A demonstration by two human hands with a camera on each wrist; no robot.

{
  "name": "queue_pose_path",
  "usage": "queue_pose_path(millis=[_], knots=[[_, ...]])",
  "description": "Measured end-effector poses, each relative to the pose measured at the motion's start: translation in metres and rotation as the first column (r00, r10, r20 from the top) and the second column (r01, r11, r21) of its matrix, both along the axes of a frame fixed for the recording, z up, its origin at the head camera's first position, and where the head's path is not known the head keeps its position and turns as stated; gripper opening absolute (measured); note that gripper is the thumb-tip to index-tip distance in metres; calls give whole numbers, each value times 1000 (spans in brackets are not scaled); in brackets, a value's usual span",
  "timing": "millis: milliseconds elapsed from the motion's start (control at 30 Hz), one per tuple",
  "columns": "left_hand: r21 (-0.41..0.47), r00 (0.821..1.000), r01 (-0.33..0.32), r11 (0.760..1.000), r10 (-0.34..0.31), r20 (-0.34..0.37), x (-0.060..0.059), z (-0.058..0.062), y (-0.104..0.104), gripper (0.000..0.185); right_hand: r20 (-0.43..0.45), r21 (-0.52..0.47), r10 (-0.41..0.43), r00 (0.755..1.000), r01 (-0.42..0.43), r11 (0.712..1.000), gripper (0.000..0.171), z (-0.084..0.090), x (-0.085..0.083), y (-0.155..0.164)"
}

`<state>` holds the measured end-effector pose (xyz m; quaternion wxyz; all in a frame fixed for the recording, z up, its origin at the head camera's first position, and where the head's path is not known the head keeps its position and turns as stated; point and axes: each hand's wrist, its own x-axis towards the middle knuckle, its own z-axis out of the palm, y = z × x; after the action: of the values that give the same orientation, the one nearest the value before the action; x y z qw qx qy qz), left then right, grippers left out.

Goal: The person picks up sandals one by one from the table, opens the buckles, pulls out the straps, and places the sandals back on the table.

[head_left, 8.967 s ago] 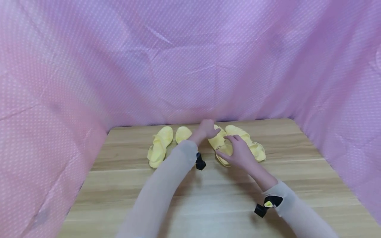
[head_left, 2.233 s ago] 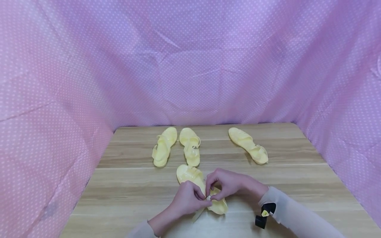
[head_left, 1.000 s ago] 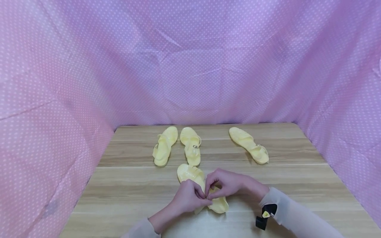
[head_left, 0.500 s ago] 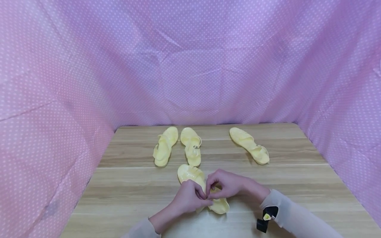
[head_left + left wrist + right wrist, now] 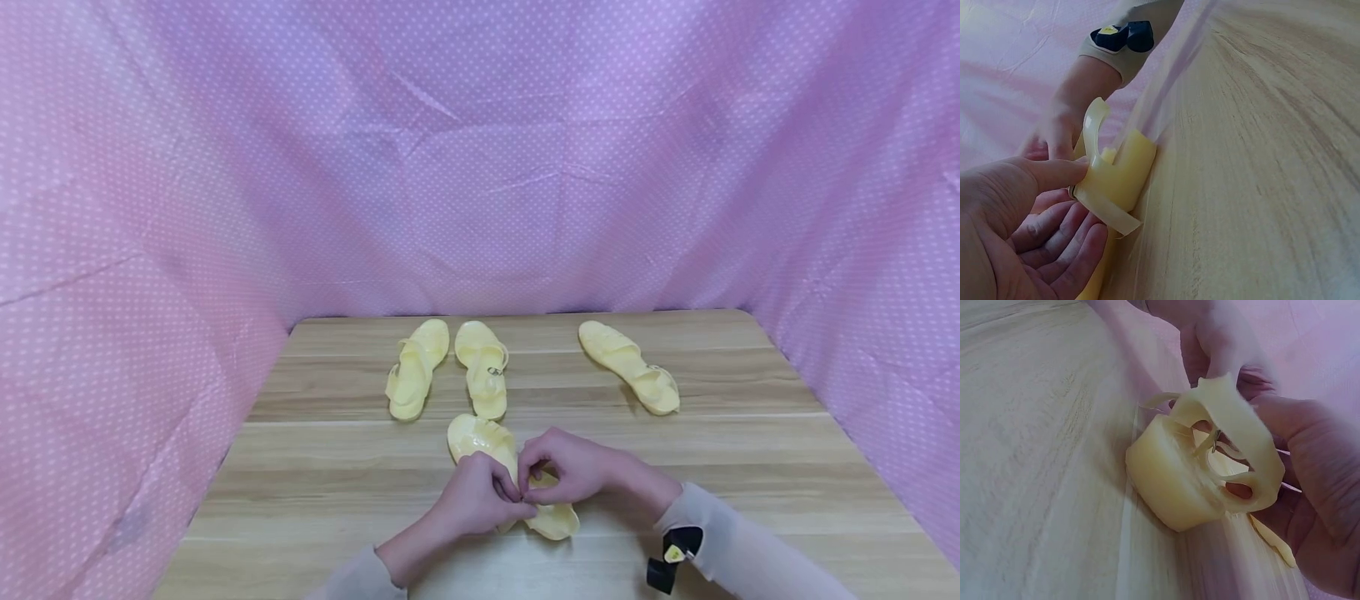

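Sandal (image 5: 501, 471) where?
— Right under both my hands, long axis 11-to-5 on surface (image 5: 750, 467). L hand (image 5: 472, 500) & R hand (image 5: 573, 467) together, each pinching its heel strap (image 5: 1094, 128); equally near.

The head view looks forward and down over the whole surface (image 5: 315, 500) from above. Both wrist views sit low and close, facing each other across one sandal (image 5: 517, 483).
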<state>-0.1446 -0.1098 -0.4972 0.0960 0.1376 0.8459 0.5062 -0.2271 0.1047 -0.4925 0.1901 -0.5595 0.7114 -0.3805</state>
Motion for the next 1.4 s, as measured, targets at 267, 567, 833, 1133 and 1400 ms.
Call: queue_pose_path(millis=[267, 567, 833, 1133, 1400], knots=[[-3, 1000, -4, 1000, 4, 8, 1, 1, 0, 22, -20, -17, -5, 1000, 4, 1000, 5, -2, 0, 1], [40, 1000, -21, 999, 20, 21, 2, 5, 0, 20, -6, -8, -24, 1000, 24, 1000, 7, 1, 3, 1], [13, 1000, -16, 1000, 16, 6, 2, 4, 0, 20, -8, -11, -23, 1000, 23, 1000, 5, -1, 3, 1], [-1, 1000, -10, 1000, 10, 7, 0, 2, 1, 21, 9, -23, -14, 1000, 14, 1000, 1, -6, 0, 3], [5, 1000, -9, 1000, 9, 26, 1, 3, 0, 20, -9, -32, -19, 1000, 18, 999, 4, -9, 0, 3]])
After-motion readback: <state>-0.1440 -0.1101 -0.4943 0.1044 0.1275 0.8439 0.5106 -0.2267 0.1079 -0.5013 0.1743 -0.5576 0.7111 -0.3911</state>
